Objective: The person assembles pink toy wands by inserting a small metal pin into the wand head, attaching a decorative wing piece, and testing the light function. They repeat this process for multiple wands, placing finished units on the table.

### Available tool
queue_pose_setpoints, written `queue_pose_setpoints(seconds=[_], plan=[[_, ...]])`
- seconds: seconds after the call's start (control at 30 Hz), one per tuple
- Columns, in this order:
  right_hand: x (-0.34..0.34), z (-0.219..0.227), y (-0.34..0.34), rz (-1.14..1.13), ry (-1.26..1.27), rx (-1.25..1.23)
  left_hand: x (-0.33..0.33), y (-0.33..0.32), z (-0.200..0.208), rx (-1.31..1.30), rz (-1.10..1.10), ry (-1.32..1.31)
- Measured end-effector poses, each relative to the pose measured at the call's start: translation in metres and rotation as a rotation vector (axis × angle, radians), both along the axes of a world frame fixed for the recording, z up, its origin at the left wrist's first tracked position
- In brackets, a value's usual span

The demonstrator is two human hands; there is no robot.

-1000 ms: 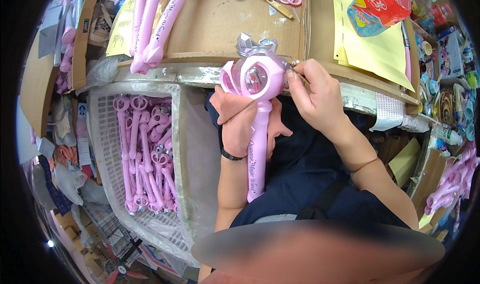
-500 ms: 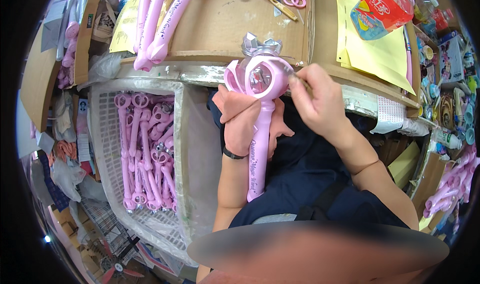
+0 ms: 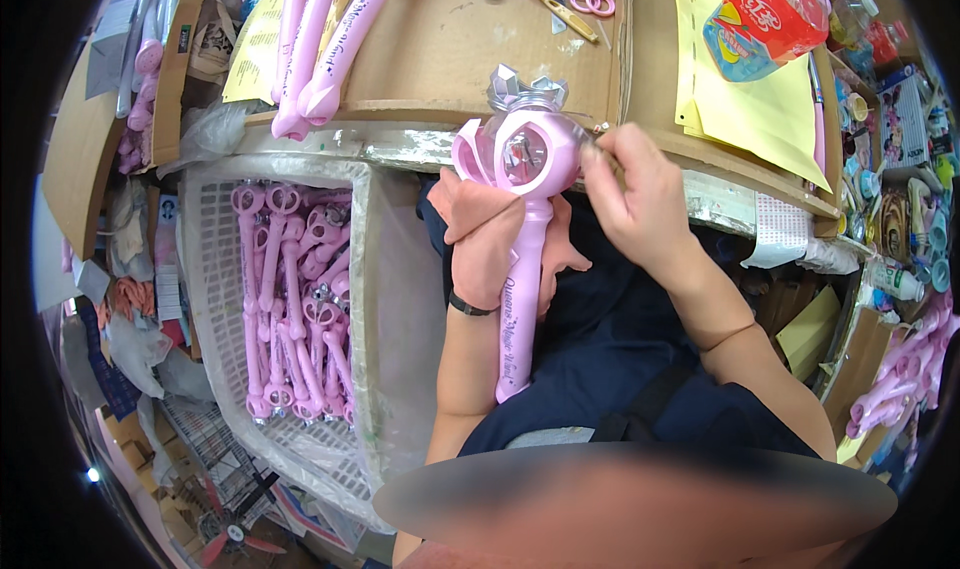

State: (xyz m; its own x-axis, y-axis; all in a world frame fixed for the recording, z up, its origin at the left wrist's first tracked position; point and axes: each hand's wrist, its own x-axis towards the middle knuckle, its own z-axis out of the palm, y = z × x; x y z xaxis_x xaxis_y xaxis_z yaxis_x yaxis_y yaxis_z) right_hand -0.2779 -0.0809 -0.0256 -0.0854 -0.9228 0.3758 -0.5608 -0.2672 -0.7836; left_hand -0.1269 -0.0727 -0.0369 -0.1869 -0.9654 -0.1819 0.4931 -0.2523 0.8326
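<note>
A pink toy wand [image 3: 520,299] stands upright before me, its silver crown on top and a clear ball inside the looped head. My left hand [image 3: 478,274] is closed around the wand just below the head, with a salmon-coloured cloth [image 3: 482,211] wrapped between; the cloth hides most of its fingers. At the right side of the wand's head, my right hand [image 3: 640,194] is closed in a pinch. Its fingertips are smeared by motion, and I cannot make out what small thing they hold.
To the left, a white plastic-lined basket [image 3: 215,279] holds several pink wands. More pink wands [image 3: 325,59] lie on the cardboard-covered bench [image 3: 440,59] ahead, near pink rings [image 3: 600,3] and a yellow-handled cutter [image 3: 570,17]. A red-labelled bottle [image 3: 770,19] stands on yellow paper [image 3: 745,119].
The wand and both hands stay nearly in place. My right fingertips shift slightly along the side of the wand's head. The whole view drifts a little.
</note>
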Motion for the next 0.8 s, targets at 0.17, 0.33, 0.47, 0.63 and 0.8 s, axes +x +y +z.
queue_pose_setpoints(seconds=[0.17, 0.33, 0.47, 0.63, 0.8], plan=[[0.0, -0.005, 0.0, 0.143, -0.044, -0.124, 0.001, 0.004, -0.006, 0.096, 0.041, 0.152], [-0.013, -0.008, -0.01, -0.077, -0.539, 0.113, 0.014, -0.001, 0.009, 0.03, -0.091, -0.04], [0.004, -0.012, 0.006, 0.24, -0.777, -0.05, 0.015, 0.008, 0.032, -0.142, -0.122, -0.535], [0.027, -0.024, 0.02, 0.253, -1.149, 0.011, 0.019, 0.021, 0.034, -0.031, 0.018, -0.223], [0.026, -0.034, 0.015, 0.35, -1.479, 0.178, 0.042, 0.03, 0.013, -0.455, 0.317, -0.866]])
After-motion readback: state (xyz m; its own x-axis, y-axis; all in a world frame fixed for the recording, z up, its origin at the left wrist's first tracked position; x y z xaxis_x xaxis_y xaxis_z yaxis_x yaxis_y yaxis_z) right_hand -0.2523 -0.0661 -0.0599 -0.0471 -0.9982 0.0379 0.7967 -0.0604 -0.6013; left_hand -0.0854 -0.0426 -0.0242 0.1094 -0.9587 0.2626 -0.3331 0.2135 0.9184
